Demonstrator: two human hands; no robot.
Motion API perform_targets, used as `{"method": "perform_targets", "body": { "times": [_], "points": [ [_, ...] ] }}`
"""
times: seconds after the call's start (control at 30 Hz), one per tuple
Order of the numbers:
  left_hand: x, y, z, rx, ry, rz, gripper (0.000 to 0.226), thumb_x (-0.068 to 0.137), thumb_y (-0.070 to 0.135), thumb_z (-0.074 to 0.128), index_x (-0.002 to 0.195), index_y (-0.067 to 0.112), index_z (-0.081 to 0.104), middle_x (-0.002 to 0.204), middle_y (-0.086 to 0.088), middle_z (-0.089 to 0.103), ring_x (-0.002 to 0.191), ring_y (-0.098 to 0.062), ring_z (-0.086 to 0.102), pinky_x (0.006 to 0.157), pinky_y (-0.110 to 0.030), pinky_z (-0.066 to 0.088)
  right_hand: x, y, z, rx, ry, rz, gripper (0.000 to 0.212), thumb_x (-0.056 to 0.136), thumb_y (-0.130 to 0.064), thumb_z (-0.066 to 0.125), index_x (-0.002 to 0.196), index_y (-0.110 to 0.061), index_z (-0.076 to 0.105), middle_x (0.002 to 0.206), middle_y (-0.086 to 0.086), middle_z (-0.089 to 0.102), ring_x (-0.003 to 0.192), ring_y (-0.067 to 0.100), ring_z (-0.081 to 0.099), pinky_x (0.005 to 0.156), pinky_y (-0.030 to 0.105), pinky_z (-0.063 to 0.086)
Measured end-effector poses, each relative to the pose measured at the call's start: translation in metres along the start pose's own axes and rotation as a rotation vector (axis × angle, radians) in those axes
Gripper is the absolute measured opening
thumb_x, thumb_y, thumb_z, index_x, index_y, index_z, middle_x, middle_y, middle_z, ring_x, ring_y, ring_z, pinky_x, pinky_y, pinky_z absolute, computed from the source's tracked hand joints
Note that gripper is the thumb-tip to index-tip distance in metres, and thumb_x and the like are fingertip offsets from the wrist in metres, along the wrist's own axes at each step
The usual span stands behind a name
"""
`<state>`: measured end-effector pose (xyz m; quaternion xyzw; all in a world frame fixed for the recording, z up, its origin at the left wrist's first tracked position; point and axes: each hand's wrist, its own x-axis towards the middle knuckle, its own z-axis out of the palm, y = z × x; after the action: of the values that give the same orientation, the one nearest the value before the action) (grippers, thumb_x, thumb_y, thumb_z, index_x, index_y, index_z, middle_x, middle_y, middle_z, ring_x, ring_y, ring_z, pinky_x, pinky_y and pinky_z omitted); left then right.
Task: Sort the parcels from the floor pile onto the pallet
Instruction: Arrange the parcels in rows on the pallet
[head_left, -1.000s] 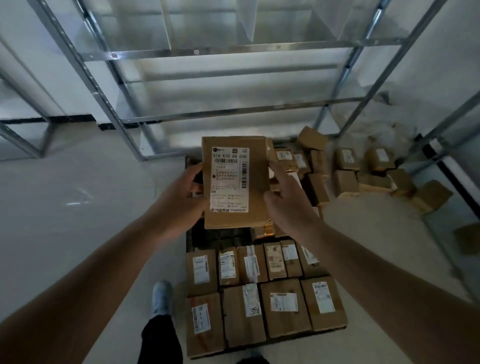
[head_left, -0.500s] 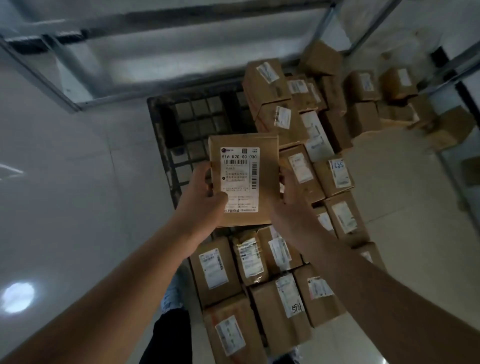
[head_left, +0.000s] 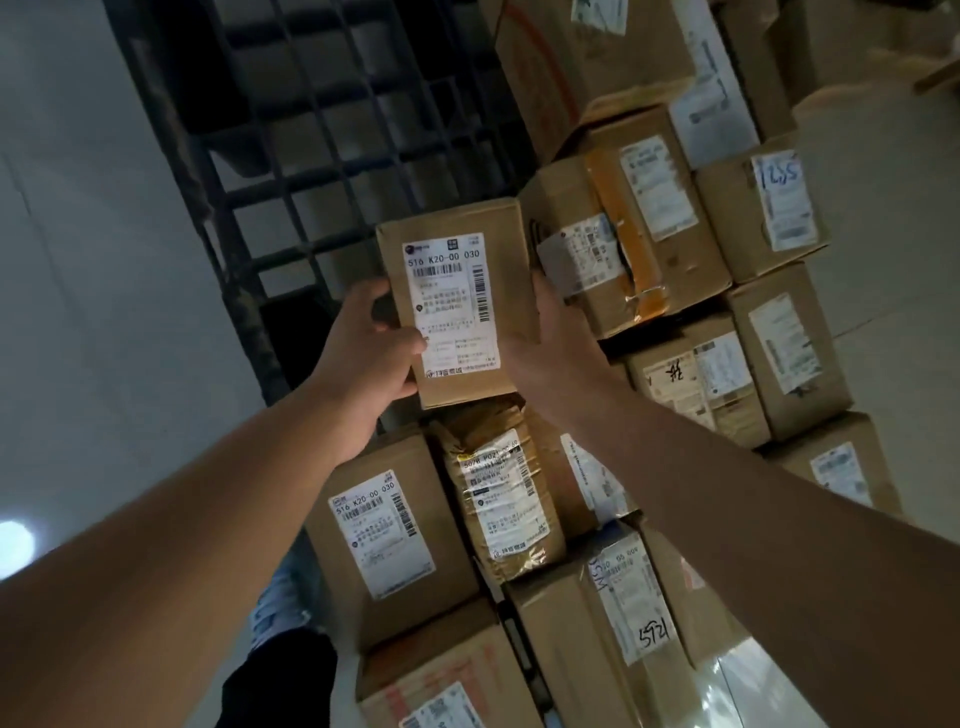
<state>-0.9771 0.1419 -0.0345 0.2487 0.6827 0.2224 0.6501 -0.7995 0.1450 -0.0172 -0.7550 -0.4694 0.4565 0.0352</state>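
Two bare arms reach in from the near edge. I see the black grid pallet (head_left: 291, 156) at far left, cardboard parcels (head_left: 660, 218) packed along its right and near parts. Over it I hold a brown parcel (head_left: 457, 301), label up: my left hand (head_left: 363, 353) curls round its left edge, my right hand (head_left: 545, 343) grips its right edge.
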Motion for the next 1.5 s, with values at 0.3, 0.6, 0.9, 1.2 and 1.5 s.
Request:
{"method": "perform_targets", "body": {
  "times": [0.3,0.6,0.9,1.2,1.5],
  "points": [
    [0.051,-0.024,0.04,-0.052,-0.033,-0.053,0.057,0.098,0.002,0.057,0.142,0.034,0.043,0.119,0.0,0.073,0.108,-0.025,0.071,0.095,-0.05,0.057,0.048,0.033,0.014,-0.04,0.019,0.054,0.077,0.101,-0.034,0.056,0.164,-0.027,0.015,0.155,0.005,0.045,0.133,0.03,0.051,0.107,0.052,0.049],
    [0.056,-0.053,0.058,-0.097,-0.093,-0.07,0.051,0.095,-0.005,0.058,0.115,0.041,0.049,0.12,-0.001,0.072,0.118,-0.024,0.066,0.106,-0.05,0.052,0.058,0.062,0.012,-0.067,0.028,0.059,0.07,0.108,-0.028,0.046,0.168,-0.031,0.011,0.16,0.005,0.04,0.136,0.026,0.048,0.1,0.034,0.042],
    [0.063,-0.057,0.061,-0.097,-0.108,-0.029,0.055,0.093,-0.002,0.062,0.13,0.035,0.047,0.115,0.0,0.073,0.112,-0.019,0.07,0.092,-0.04,0.06,0.056,0.066,0.021,-0.326,0.139,-0.08,0.054,0.103,-0.029,0.056,0.153,-0.02,0.04,0.14,0.008,0.044,0.123,0.026,0.051,0.09,0.034,0.043],
    [0.065,-0.064,0.056,0.153,-0.132,0.058,0.067,0.096,-0.002,0.057,0.151,0.031,0.038,0.079,0.031,0.071,0.08,0.017,0.065,0.066,-0.011,0.056,0.052,0.071,0.033,-0.459,0.105,-0.13,0.037,0.102,-0.023,0.052,0.138,-0.016,0.051,0.143,0.005,0.043,0.128,0.026,0.049,0.097,0.041,0.051],
    [0.037,-0.038,0.039,0.734,-0.109,0.266,0.063,0.095,0.009,0.051,0.152,0.034,0.04,0.14,-0.001,0.054,0.094,-0.022,0.069,0.059,-0.025,0.049,0.036,0.055,0.033,-0.357,0.029,-0.028,0.046,0.101,-0.024,0.055,0.146,-0.016,0.044,0.148,0.008,0.04,0.134,0.032,0.046,0.092,0.04,0.048]
  ]
}}
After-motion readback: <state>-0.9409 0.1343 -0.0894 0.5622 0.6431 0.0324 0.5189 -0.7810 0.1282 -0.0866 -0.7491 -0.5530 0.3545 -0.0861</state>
